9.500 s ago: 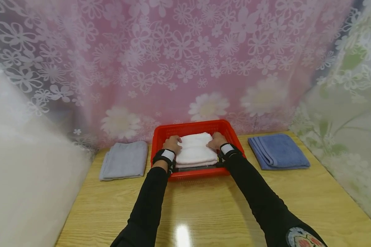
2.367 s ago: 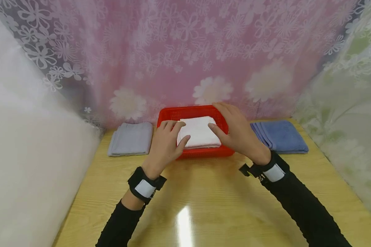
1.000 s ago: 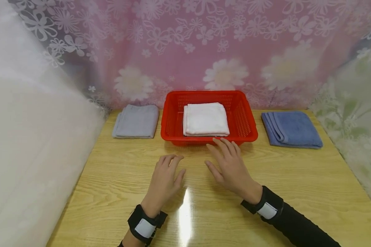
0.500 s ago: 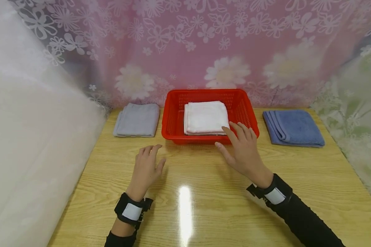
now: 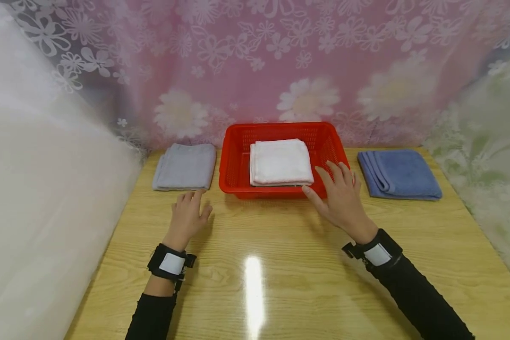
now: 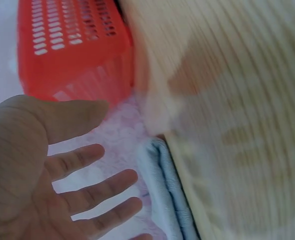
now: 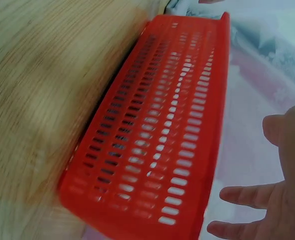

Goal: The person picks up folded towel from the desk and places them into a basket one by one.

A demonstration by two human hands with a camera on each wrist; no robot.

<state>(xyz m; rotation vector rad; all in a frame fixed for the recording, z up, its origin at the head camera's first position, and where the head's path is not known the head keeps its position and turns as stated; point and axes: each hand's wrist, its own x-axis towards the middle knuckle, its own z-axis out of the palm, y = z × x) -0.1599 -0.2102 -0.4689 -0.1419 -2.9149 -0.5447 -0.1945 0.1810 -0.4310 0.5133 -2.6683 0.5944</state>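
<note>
My left hand (image 5: 186, 218) hovers just in front of the folded light grey towel (image 5: 185, 166), fingers spread and nothing held. In the left wrist view that towel (image 6: 163, 187) lies past the fingertips. My right hand (image 5: 342, 200) is over the front right corner of the red plastic basket (image 5: 261, 192), fingers relaxed and holding nothing. A folded white towel (image 5: 282, 162) lies inside the basket, toward its left and middle. In the right wrist view the perforated basket wall (image 7: 152, 125) stands beside the right hand (image 7: 282, 190).
A folded blue towel (image 5: 401, 174) lies right of the basket on the wooden table (image 5: 306, 283). A pink flowered curtain (image 5: 246, 71) hangs right behind the row. Pale sheets (image 5: 38, 198) close off the left side, and a green patterned one (image 5: 488, 156) the right.
Both hands have come away from the white towel, which stays in the basket. The left hand has moved left toward the grey towel; the right hand has shifted rightward to the basket's front right corner.
</note>
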